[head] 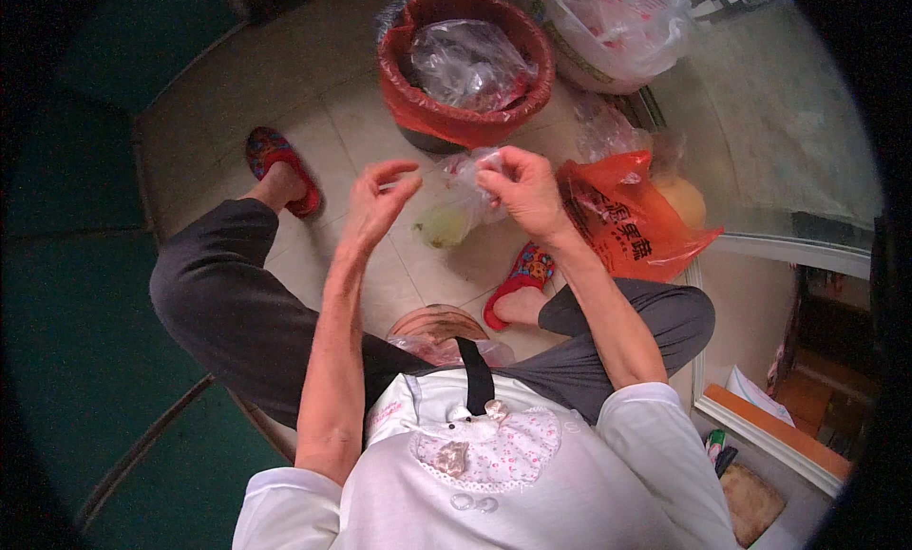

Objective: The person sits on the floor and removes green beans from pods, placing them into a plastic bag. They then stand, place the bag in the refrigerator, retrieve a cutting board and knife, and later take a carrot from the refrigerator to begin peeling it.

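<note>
Pinched between the thumb and fingers of my right hand [524, 190] is the top of a clear plastic bag [470, 183]. The bag hangs over the tiled floor, with something pale green [443, 224], perhaps a vegetable or fruit, in its lower part. My left hand [381, 197] is to the left of the bag, apart from it. Its thumb and fingers are spread with nothing between them. Just beyond both hands stands a bin with a red plastic liner [467, 126] folded over its rim. Crumpled clear plastic [470, 62] lies inside the bin.
An orange-red plastic bag [627, 222] bearing writing lies right of my right hand, partly covering a round yellowish thing [680, 201]. Behind it stands a pale bucket [598, 73] topped with plastic bags [627, 16]. My slippered feet [285, 172] flank the work area. Glass panels [776, 137] border the right.
</note>
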`<state>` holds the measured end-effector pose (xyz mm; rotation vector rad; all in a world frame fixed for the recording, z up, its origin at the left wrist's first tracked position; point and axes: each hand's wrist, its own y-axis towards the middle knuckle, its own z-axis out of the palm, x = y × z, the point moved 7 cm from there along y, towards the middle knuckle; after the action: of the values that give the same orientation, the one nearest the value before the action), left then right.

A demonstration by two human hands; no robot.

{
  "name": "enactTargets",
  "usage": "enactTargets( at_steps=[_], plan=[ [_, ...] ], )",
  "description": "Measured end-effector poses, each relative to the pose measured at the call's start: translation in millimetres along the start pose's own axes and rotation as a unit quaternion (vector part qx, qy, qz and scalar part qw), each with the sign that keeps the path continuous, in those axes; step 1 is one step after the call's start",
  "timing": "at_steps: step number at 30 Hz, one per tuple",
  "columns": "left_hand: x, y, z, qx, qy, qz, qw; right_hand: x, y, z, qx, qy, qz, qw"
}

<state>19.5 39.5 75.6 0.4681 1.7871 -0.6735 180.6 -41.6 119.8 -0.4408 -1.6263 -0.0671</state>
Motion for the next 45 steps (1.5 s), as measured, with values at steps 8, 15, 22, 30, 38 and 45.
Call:
enactTargets(
  at_steps=[8,15,22,30,38,45],
  plan=[
    [12,-16,55,-0.003,0.252,0.172,0.952,77,-35,41,0.108,-0.064,-0.058,0.99],
    [5,-5,51,0.029,-0.248,-0.062,0.966,121,-77,101,0.22,-0.116,-0.218,0.944],
    [-36,-27,49,0.015,0.044,0.319,0.947,154,-59,145,0.24,-0.131,-0.353,0.895],
    [6,-6,23,-0.109,-0.287,0.018,0.952,174,12,38,-0.005,-0.033,-0.276,0.961],
    [-12,-12,3,-0.137,-0.307,0.034,0.941,29,-4,34,-0.075,-0.157,-0.196,0.965],
    [-37,-14,5,-0.084,-0.471,0.045,0.877,34,-4,45,-0.013,-0.161,-0.149,0.976]
  ],
)
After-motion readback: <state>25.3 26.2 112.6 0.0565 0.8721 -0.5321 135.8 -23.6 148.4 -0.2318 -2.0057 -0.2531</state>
